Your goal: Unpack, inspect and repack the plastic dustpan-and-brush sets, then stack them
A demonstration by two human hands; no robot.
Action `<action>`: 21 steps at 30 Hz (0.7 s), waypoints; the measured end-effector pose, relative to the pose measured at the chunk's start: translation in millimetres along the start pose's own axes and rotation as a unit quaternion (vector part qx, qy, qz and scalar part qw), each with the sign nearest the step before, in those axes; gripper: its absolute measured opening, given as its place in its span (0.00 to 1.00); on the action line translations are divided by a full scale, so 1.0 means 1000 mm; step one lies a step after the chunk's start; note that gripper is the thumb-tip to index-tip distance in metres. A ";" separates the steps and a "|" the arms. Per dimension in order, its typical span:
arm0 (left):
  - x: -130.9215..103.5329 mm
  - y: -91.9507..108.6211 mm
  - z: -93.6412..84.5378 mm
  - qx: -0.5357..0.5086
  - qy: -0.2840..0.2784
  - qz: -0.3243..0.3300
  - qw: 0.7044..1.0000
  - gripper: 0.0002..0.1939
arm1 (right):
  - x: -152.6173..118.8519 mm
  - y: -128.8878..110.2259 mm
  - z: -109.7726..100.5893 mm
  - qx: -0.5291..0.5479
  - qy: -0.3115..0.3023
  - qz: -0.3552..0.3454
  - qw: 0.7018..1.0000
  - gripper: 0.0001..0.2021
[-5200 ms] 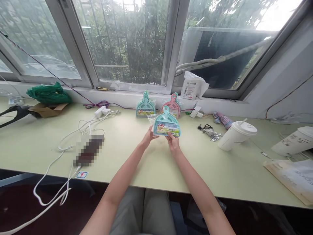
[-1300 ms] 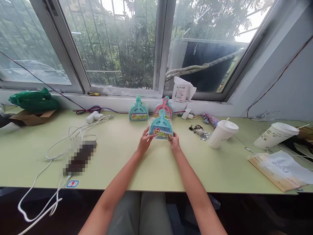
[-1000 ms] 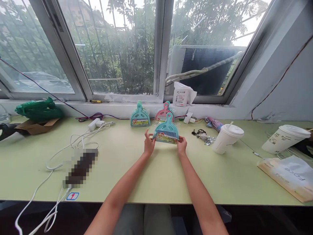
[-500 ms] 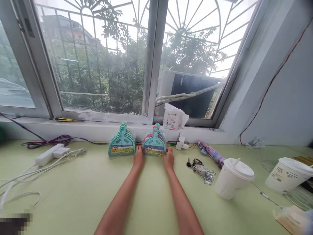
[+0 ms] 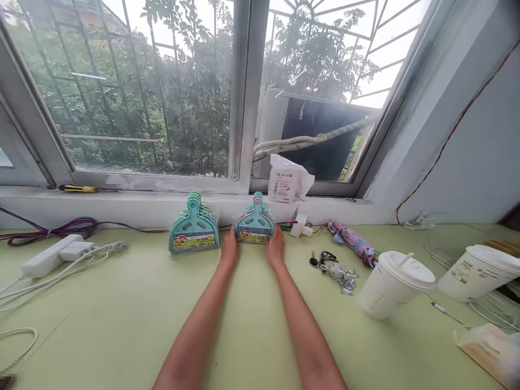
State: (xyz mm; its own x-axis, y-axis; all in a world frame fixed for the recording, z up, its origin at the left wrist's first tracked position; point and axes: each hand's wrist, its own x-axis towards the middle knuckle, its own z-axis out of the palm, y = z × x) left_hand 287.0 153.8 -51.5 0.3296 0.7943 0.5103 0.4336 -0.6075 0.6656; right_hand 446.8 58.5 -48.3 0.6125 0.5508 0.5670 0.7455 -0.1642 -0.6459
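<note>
Your left hand [image 5: 229, 246] and right hand [image 5: 275, 246] press in at opposite sides of the right stack [image 5: 254, 223] of dustpans, fingers along its edges; whether they squeeze it or only rest there, you cannot tell from this view. The stack stands upright on the table [image 5: 252, 319], handles up, a teal pan with a label in front and pink showing behind. Just beyond your left hand stands the left stack [image 5: 194, 225], also teal and upright. Behind the right stack, a white packet [image 5: 283, 184] sits on the sill [image 5: 134, 208]. To your right lie keys [image 5: 336, 271], then a cup [image 5: 394, 287] with a straw. Far to your left are a white adapter [image 5: 52, 257] and, on the sill, a screwdriver [image 5: 78, 188].
</note>
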 end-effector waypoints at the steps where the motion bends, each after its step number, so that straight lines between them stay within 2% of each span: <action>1: 0.000 0.001 -0.001 -0.002 -0.003 -0.003 1.000 0.30 | 0.000 0.001 0.001 0.014 -0.013 0.004 1.000 0.28; 5: -0.001 0.004 -0.002 0.029 -0.013 -0.009 0.999 0.31 | 0.000 0.002 0.004 0.042 -0.051 0.004 0.998 0.32; 10: -0.003 0.009 0.000 0.094 -0.021 -0.007 0.995 0.36 | 0.001 -0.004 0.003 -0.022 -0.026 0.006 0.999 0.34; 13: -0.005 0.008 -0.001 0.073 -0.008 -0.002 0.997 0.41 | -0.001 -0.009 -0.003 -0.030 0.004 -0.001 1.000 0.36; 17: -0.016 0.004 -0.012 -0.016 -0.016 0.035 0.999 0.48 | -0.016 -0.019 -0.021 -0.012 0.040 0.005 0.999 0.37; 21: -0.051 0.008 -0.037 -0.057 -0.025 0.010 0.998 0.48 | -0.055 -0.036 -0.052 -0.009 0.003 0.005 1.000 0.34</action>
State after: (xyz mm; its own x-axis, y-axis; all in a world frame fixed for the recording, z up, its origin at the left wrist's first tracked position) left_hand 242.3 108.9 -51.8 0.3801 0.7790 0.4988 0.3296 -0.6179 0.7139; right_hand 399.9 -8.6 -30.0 0.6216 0.5437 0.5640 0.7440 -0.1844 -0.6423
